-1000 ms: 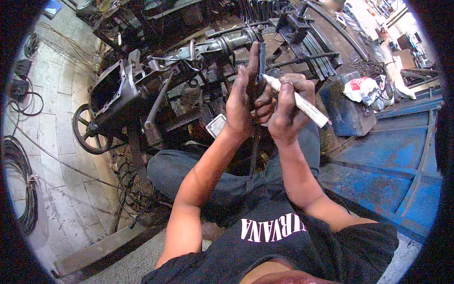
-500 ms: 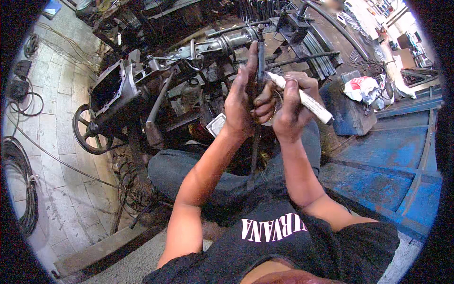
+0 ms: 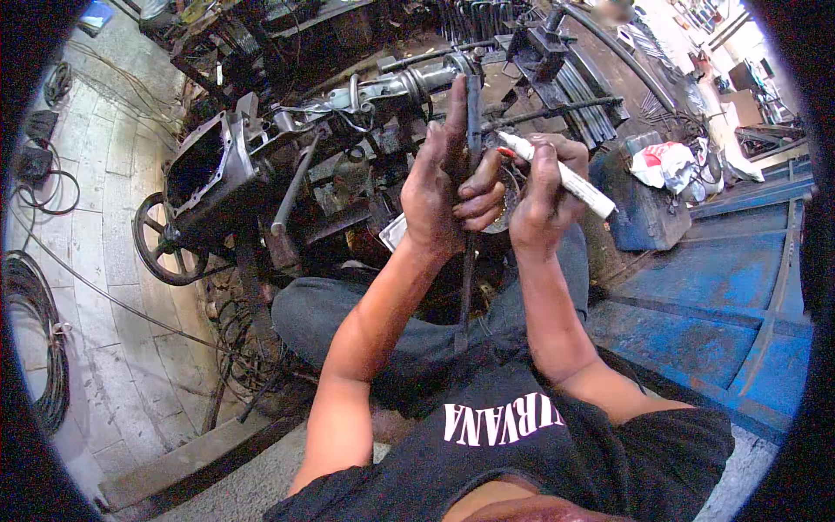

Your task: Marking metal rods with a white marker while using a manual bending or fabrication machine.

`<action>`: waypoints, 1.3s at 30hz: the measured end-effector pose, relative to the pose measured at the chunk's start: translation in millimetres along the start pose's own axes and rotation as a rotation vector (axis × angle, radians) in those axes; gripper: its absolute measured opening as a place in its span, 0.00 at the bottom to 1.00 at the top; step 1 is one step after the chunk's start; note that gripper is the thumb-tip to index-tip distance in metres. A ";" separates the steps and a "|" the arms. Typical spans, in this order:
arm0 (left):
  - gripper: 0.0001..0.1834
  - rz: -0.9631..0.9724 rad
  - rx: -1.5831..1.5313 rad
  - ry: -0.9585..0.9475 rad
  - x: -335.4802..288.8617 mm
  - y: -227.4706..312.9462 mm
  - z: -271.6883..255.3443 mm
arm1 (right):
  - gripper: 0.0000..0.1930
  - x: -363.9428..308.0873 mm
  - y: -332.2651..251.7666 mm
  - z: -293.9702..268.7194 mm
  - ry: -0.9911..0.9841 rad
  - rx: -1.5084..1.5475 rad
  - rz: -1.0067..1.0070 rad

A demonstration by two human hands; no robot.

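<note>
My left hand (image 3: 439, 178) is wrapped round a dark narrow metal bar (image 3: 473, 113) that stands nearly upright in front of me. Its index finger stretches up along the bar while the other fingers curl over it. In my right hand (image 3: 541, 200) is a white marker pen (image 3: 574, 184), held slantwise with its narrow end towards the bar. That end is a little apart from the bar, just above my left fingertips. A small red-orange piece (image 3: 505, 151) shows between the pen and those fingertips; I cannot tell what it is.
A dark machine with a square open housing (image 3: 198, 170) and a handwheel (image 3: 170, 239) stands to the left. Steel bars (image 3: 589, 104) lie at the back right, beyond a dirty blue box (image 3: 648, 213) with a plastic bag (image 3: 665, 165). Cable coils (image 3: 39, 339) lie far left.
My right hand and the marker pen have shifted slightly away from the bar. My left hand has moved a little left with the bar, and the red-orange piece has come into sight.
</note>
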State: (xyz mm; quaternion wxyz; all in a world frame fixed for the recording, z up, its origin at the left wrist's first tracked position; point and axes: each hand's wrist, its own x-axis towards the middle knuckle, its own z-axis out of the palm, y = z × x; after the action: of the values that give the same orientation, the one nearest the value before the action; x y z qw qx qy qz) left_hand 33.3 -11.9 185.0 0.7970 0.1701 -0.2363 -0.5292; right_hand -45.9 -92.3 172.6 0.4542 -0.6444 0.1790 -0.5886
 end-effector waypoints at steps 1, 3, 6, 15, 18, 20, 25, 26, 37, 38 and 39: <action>0.31 -0.008 -0.031 -0.008 0.1 -0.2 -0.7 | 0.06 -0.2 0.7 -0.3 0.012 0.067 0.005; 0.31 -0.017 -0.060 -0.017 0.6 -1.0 -1.0 | 0.07 -1.8 0.7 -1.1 0.028 0.122 0.008; 0.31 -0.012 -0.113 -0.100 0.8 -0.6 -1.5 | 0.06 -2.6 1.1 -1.1 -0.036 0.059 -0.063; 0.32 -0.078 -0.276 -0.106 -1.0 -0.5 -1.5 | 0.08 -2.3 -2.9 -3.9 -0.017 0.228 0.045; 0.32 -0.068 -0.323 -0.133 -0.6 -0.1 -2.5 | 0.08 -3.7 -4.5 -3.4 -0.030 0.089 0.083; 0.32 -0.062 -0.337 -0.144 -0.8 0.3 -3.2 | 0.08 -3.4 -4.6 -3.7 -0.022 0.169 0.154; 0.32 -0.082 -0.331 -0.126 -1.7 -0.5 -2.3 | 0.07 -0.7 -4.2 -4.2 -0.044 0.282 0.049; 0.33 -0.088 -0.323 -0.123 -1.9 -0.5 -2.2 | 0.07 -0.9 -4.6 -4.2 -0.039 0.284 0.043; 0.31 -0.079 -0.301 -0.135 -0.1 0.5 -2.6 | 0.06 -3.8 0.0 -5.8 -0.028 0.055 0.083; 0.29 -0.067 -0.311 -0.140 1.1 1.1 -3.1 | 0.06 -2.0 1.6 -6.5 -0.022 0.057 0.091; 0.29 -0.070 -0.291 -0.140 2.9 1.6 -3.8 | 0.06 -0.2 3.1 -7.5 0.006 0.080 0.126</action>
State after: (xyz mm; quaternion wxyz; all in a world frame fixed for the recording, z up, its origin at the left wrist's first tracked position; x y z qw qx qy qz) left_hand 37.6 -13.9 183.2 0.7758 0.0236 -0.2061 -0.5960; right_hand -51.9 -96.6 169.2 0.5153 -0.6114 0.1966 -0.5675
